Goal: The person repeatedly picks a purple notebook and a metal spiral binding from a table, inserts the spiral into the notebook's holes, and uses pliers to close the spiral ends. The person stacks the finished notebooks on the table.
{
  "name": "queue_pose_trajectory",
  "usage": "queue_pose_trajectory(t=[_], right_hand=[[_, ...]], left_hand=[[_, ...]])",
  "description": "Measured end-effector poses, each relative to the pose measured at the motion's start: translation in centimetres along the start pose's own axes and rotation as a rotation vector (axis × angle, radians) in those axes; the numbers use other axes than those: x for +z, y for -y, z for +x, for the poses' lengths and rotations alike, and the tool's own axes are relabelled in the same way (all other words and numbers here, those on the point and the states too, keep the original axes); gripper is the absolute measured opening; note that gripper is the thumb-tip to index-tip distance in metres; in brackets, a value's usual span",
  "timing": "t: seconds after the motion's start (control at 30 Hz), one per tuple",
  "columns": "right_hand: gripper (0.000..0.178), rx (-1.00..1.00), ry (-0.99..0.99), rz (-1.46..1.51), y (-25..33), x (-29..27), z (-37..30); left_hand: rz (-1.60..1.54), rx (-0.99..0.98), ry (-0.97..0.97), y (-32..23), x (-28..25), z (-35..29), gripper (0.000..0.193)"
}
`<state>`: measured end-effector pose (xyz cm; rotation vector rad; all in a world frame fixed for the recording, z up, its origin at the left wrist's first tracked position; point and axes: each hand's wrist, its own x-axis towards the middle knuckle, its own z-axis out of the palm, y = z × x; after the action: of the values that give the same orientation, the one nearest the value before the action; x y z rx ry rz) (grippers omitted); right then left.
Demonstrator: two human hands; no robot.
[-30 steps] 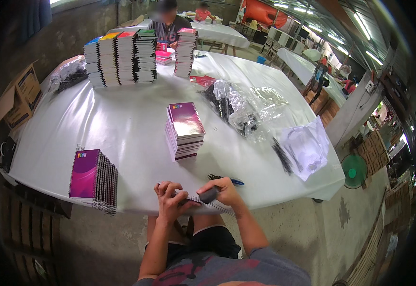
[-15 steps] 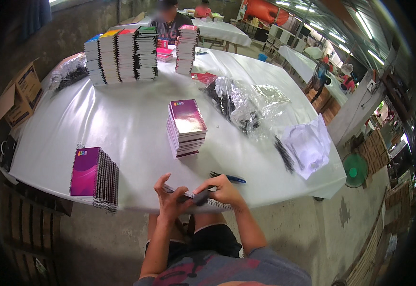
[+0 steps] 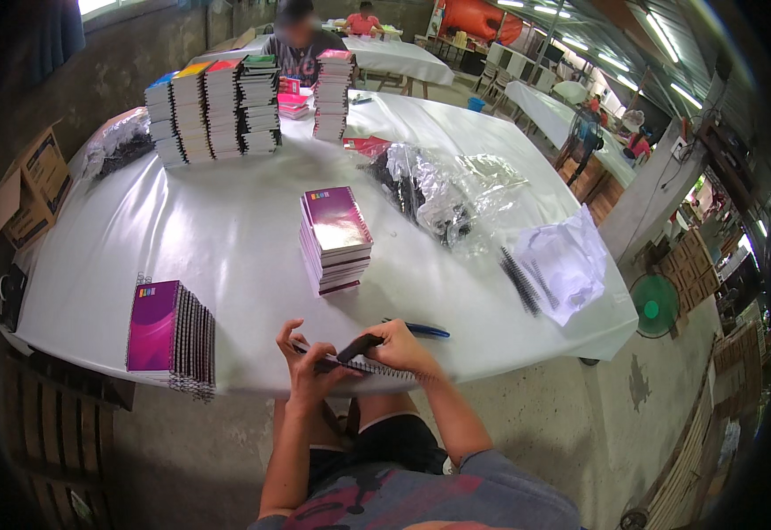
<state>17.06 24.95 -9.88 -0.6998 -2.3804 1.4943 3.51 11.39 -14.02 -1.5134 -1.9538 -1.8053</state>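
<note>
At the table's near edge I hold a notebook edge-on, its spiral coil [image 3: 390, 370] running along the upper side toward my right wrist. My left hand [image 3: 309, 375] grips its left end, the index finger raised. My right hand [image 3: 401, 349] is closed over the coil from the right, with a dark covering on its thumb. The notebook's cover is mostly hidden by my hands. Just beyond my right hand lies a blue-handled cutting tool [image 3: 428, 330], its head partly hidden. Ahead stands a stack of purple notebooks [image 3: 337, 234].
Coil-bound purple notebooks [image 3: 156, 327] are stacked at the left. Tall notebook piles [image 3: 224, 110] stand at the back, near a seated person [image 3: 302, 49]. Clear plastic with black coils [image 3: 430, 199] and white paper [image 3: 566, 265] with loose coils lie to the right.
My right hand has shifted left along the notebook's edge, closer to my left hand, and more of the coil shows. The whole view has shifted slightly.
</note>
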Motion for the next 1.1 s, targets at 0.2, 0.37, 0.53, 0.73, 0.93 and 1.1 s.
queue_pose_trajectory(t=[0.2,0.37,0.53,0.73,0.93,1.1], right_hand=[[0.023,-0.272,-0.055,0.247,1.8,0.4,-0.5],[0.025,-0.145,0.032,-0.003,2.0,-0.1,0.1],[0.020,-0.018,-0.097,-0.185,1.1,0.5,0.4],[0.020,-0.308,0.042,0.236,2.9,0.2,0.0],[0.023,-0.048,0.002,-0.099,1.0,0.7,1.0],[0.026,-0.223,-0.031,0.185,1.7,0.7,0.6]], left_hand=[[0.006,-0.046,0.003,0.9,-0.2,-0.4,0.053],[-0.031,-0.010,-0.013,0.8,-0.3,-0.2,0.055],[-0.071,-0.015,-0.023,0.9,-0.3,0.1,0.054],[-0.059,-0.033,-0.005,1.0,-0.6,0.0,0.051],[-0.165,-0.105,-0.008,0.0,-0.4,0.4,0.053],[-0.115,-0.102,0.014,0.3,-0.7,0.3,0.061]])
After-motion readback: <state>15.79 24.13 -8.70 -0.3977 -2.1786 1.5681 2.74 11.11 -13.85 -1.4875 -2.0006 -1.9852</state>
